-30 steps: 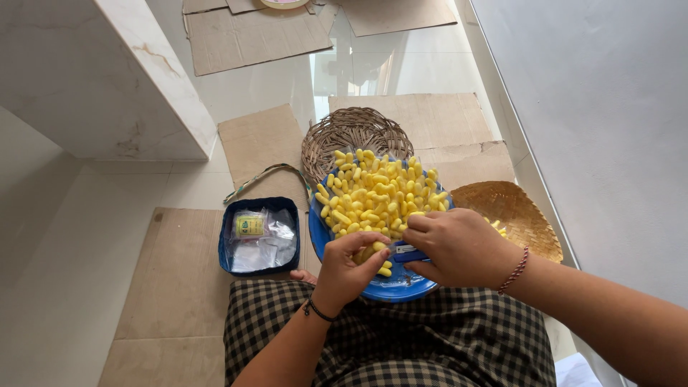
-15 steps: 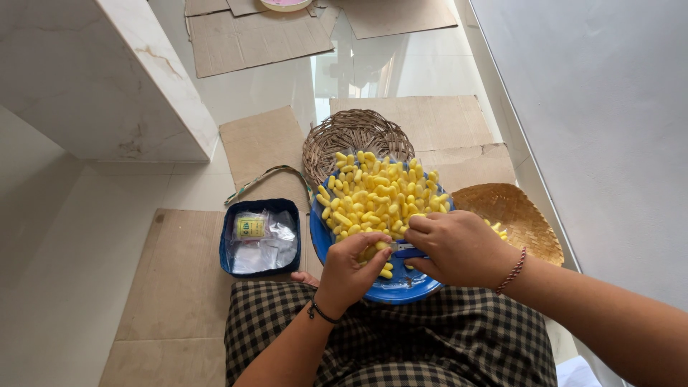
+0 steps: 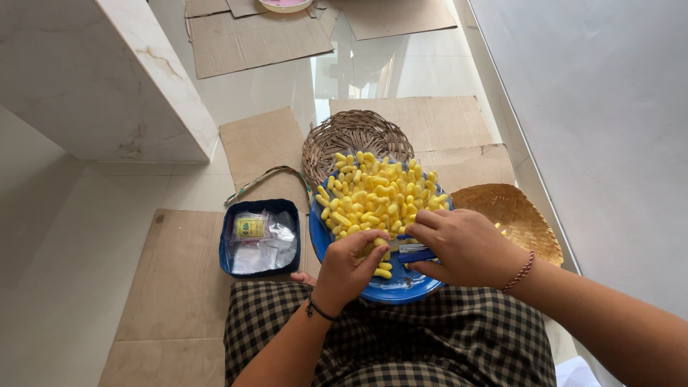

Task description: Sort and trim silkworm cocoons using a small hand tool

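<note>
White tiled floor [image 3: 93,236] with cardboard sheets [image 3: 179,287]. Left hand [image 3: 349,266] pinches a yellow cocoon [image 3: 378,244]; right hand [image 3: 462,247] grips a blue cutter [image 3: 416,254] over the blue plate [image 3: 380,287]. Blue box [image 3: 259,236] holds a yellow-labelled clear packet [image 3: 251,228].

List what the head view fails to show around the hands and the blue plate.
- Small blue tool: mostly hidden under the right hand.
- Yellow piece in the left hand: covered by fingers.
- Round blue plate: near rim hidden by hands.
- Pink-rimmed dish: cut off by top edge.
</note>
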